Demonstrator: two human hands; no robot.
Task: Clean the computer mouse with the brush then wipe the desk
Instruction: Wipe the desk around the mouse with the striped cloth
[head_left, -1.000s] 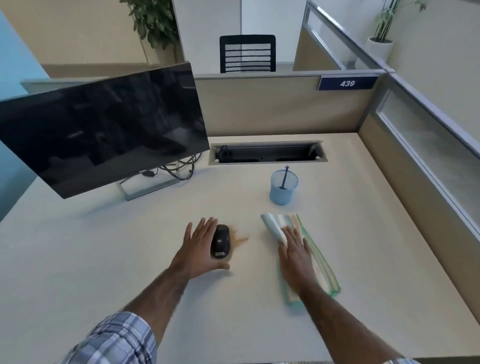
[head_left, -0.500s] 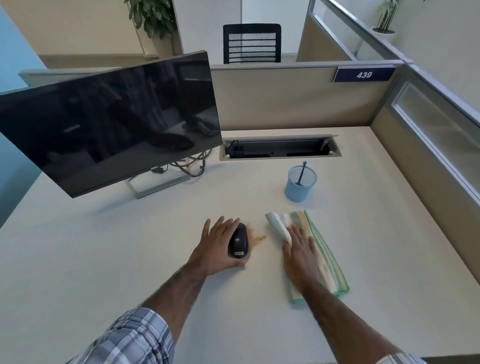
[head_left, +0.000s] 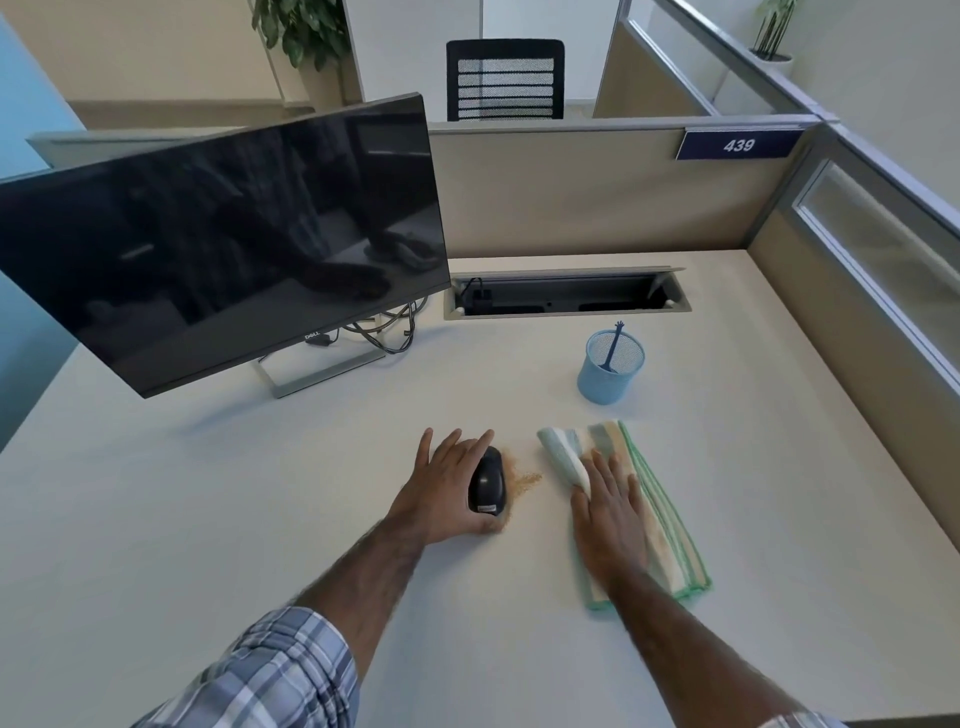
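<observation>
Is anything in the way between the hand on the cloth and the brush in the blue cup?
Nothing visible. The right hand lies flat on the striped folded cloth; only cloth and bare white desk lie before the blue mesh cup holding the dark blue brush.

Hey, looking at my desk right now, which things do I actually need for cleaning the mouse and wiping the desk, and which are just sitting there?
Needed: mouse under left hand; brush in the blue cup; cloth under right hand; brown crumbs; desk.

Just there: monitor, cables, cable tray, chair, plants.
</observation>
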